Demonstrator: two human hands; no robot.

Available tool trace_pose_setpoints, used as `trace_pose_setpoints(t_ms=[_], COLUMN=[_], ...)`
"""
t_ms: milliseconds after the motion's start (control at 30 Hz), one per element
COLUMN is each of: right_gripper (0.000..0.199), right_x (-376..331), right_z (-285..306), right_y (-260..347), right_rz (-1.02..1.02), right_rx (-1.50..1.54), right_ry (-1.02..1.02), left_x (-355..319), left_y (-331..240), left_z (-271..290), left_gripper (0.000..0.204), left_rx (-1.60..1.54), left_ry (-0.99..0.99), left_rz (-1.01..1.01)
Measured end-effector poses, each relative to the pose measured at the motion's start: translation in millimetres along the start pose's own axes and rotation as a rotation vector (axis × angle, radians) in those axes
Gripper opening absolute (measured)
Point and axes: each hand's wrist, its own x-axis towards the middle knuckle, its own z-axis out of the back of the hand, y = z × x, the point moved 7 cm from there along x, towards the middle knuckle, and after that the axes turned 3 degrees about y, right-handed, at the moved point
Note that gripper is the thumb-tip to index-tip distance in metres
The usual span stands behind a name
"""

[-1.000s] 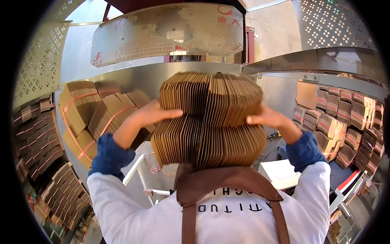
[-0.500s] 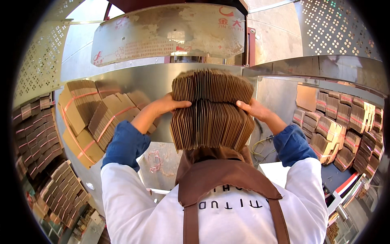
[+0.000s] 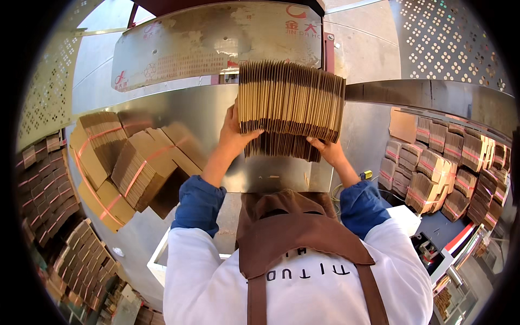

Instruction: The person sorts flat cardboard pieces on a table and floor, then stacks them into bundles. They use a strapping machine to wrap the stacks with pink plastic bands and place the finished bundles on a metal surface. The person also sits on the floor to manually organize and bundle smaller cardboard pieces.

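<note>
Left hand (image 3: 233, 135): grips the cardboard stack (image 3: 291, 100) at lower left.
Right hand (image 3: 331, 153): grips same stack at lower right.
Cardboard stack: between both hands, above the metal table (image 3: 244, 179).
Tied bundles (image 3: 136, 169): lie more to the left.

Cardboard stack (image 3: 292, 100) is held between left hand (image 3: 235, 132) and right hand (image 3: 329, 150), over metal table (image 3: 244, 176); strapped bundles (image 3: 146, 157) are positioned left.

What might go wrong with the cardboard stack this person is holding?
The cardboard stack looks untied, so pieces might slip from its middle. The left hand and right hand grip opposite ends; if either loosened, the stack could fan out over the metal table.
</note>
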Motion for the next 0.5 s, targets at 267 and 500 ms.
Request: trace_pose_setpoints(t_ms=[267, 500], right_gripper=[0.059, 0.043], right_x=[-14.7, -16.2], right_z=[-28.1, -29.2], right_y=[-13.0, 2.6], right_rz=[-0.255, -0.132], right_rx=[-0.076, 0.032], right_ry=[-0.249, -0.442], left_x=[-10.3, -10.0], left_y=[35.8, 29.5], left_z=[-25.6, -29.5], left_gripper=[0.063, 0.062], left_rx=[0.169, 0.059], left_ry=[0.011, 0.05], left_rz=[0.004, 0.099])
